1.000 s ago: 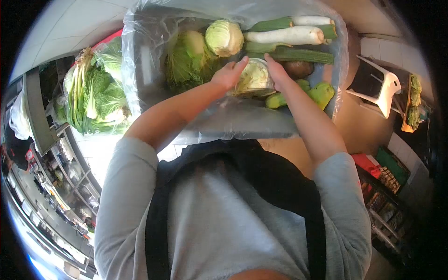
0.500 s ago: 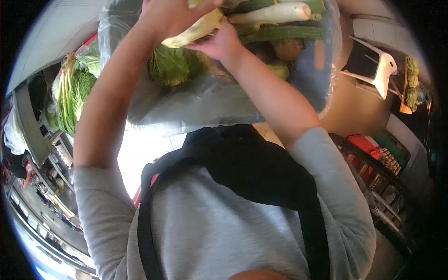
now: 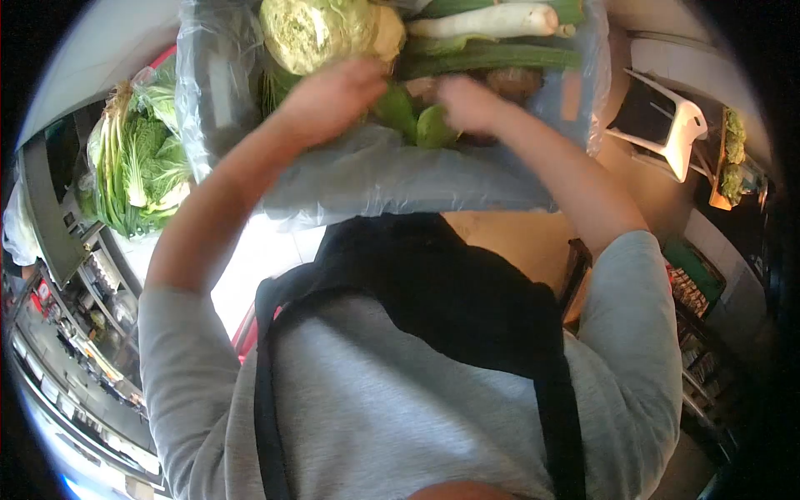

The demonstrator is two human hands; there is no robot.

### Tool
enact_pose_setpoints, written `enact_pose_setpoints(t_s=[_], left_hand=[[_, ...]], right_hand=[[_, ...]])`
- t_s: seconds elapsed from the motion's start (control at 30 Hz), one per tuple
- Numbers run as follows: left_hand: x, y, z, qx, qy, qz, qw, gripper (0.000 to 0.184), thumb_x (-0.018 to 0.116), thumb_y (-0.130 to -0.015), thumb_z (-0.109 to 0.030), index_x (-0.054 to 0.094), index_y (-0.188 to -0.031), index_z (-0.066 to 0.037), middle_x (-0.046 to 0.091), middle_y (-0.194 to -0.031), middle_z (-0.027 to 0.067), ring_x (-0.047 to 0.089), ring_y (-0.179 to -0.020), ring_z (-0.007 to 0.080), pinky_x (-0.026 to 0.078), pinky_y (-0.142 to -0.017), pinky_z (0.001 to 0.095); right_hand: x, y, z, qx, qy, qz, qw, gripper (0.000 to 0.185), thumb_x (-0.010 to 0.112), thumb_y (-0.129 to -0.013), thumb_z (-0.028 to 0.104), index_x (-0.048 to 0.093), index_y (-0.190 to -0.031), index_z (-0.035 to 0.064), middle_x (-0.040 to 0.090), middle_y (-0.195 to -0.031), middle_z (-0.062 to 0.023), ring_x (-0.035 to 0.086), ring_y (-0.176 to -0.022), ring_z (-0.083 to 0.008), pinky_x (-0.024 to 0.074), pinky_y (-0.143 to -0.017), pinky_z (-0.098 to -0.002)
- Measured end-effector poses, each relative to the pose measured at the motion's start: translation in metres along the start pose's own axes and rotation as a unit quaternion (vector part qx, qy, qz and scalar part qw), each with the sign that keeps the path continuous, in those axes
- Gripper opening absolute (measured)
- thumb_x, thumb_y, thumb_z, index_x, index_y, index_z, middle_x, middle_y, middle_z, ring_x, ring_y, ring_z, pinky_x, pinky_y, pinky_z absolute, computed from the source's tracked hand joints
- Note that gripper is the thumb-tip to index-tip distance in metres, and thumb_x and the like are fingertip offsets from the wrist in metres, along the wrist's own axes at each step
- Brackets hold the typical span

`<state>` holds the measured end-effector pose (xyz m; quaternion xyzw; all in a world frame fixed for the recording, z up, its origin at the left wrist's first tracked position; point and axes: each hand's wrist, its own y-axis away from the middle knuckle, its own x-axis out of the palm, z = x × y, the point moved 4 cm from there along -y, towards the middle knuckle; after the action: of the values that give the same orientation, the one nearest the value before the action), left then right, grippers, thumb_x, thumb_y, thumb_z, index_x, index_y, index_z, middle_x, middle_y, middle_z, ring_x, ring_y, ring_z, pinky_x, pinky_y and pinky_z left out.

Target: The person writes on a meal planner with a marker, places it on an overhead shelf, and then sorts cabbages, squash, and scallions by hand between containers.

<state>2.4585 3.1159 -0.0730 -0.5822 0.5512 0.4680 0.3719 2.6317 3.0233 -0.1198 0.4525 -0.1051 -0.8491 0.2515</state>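
Both hands are inside a grey bin lined with clear plastic. My left hand is blurred, just below a large pale cabbage, and its fingers are too smeared to read. Green gourds lie between the hands. My right hand is at their right side, also blurred, with its fingertips near them; its grip cannot be made out. Behind the hands a white radish lies above a long green gourd. A brown round vegetable is partly hidden beside my right hand.
Leafy cabbages and green onions are heaped left of the bin. A white stool stands at the right, near a wooden crate of greens. Metal shelving fills the far left, and a green crate is at the lower right.
The pale cabbage moved from the middle of the bin to its upper left and left my hands. Both hands came back toward the green gourds, my right hand moving rightward. The view shifted too.
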Motion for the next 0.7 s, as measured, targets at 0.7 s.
enact_pose_setpoints(t_s=[0.7], left_hand=[[0.206,-0.093,-0.008,-0.020,-0.139,0.157,0.977,0.022,0.054,-0.079,-0.030,0.071,-0.087,-0.018,0.065,-0.091,0.0026,0.056,-0.102,0.0275,0.035,-0.090,0.0574]], right_hand=[[-0.067,0.089,0.017,0.112,-0.234,-0.129,0.957,0.091,0.082,-0.051,0.021,0.039,-0.130,0.0079,0.056,-0.117,-0.0139,0.054,-0.111,-0.0299,0.0410,-0.097,-0.0385]])
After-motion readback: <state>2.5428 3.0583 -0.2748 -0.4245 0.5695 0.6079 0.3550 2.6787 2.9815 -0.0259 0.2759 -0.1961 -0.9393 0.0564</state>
